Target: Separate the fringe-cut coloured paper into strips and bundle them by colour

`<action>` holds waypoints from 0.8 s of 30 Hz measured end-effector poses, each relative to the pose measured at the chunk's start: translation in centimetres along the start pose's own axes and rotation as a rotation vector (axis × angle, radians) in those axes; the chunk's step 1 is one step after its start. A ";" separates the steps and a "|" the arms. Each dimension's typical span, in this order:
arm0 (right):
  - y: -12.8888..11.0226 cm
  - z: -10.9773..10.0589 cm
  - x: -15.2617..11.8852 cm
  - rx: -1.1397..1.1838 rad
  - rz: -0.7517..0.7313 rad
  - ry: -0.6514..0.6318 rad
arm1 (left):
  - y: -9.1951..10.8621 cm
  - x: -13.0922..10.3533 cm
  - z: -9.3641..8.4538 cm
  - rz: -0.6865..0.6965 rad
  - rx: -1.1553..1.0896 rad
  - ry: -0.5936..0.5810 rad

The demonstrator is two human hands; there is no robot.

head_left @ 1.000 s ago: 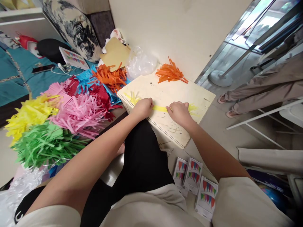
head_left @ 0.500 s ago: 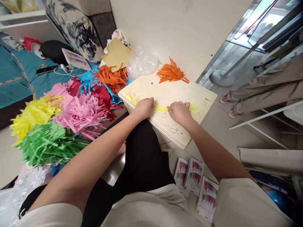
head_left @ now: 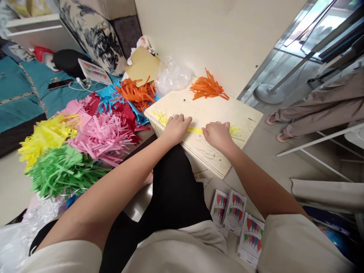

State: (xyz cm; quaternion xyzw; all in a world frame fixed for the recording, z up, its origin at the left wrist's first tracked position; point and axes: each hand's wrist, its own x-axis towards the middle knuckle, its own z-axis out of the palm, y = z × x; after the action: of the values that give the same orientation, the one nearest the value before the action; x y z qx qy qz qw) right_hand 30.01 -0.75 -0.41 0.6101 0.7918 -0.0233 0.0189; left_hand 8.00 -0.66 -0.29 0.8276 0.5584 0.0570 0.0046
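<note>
A yellow paper tassel (head_left: 195,130) lies stretched across the cream tabletop (head_left: 222,110), fringed at both ends, with a narrow middle between my hands. My left hand (head_left: 178,128) rests over its left part, fingers bent and pressed down on the paper. Closed round the right part is my right hand (head_left: 217,133), thumb toward the middle, with yellow fringe showing beyond it. An orange tassel (head_left: 209,86) sits at the back edge of the same top.
Piles of yellow (head_left: 47,136), green (head_left: 62,170) and pink fringed paper (head_left: 102,136) lie left. Clear plastic (head_left: 172,76) stands behind the tabletop. Printed packets (head_left: 234,212) lie on the floor below. Another person's legs (head_left: 318,106) are at right.
My left hand has loosened from a fist, its fingers now reaching further over the yellow paper. My right hand stays nearly the same. The view has shifted slightly.
</note>
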 end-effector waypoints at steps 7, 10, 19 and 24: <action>-0.4 0.0 -0.3 -0.019 -0.001 0.018 | 3.1 -2.4 -0.4 0.266 0.058 0.027; -0.5 0.0 -0.4 -0.016 -0.002 0.027 | 5.2 -4.8 0.1 0.235 0.034 -0.043; -0.5 0.0 -0.5 -0.002 0.000 0.035 | 6.5 -5.9 0.1 0.098 -0.020 -0.204; -0.5 0.3 -0.3 0.010 0.002 0.052 | 6.6 -5.7 0.1 0.070 -0.049 -0.226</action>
State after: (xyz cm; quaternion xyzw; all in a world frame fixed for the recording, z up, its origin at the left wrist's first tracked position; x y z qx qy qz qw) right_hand 29.58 -1.19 -0.71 0.6112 0.7913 -0.0116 -0.0047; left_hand 11.99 -8.42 -0.44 0.8474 0.5236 -0.0228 0.0857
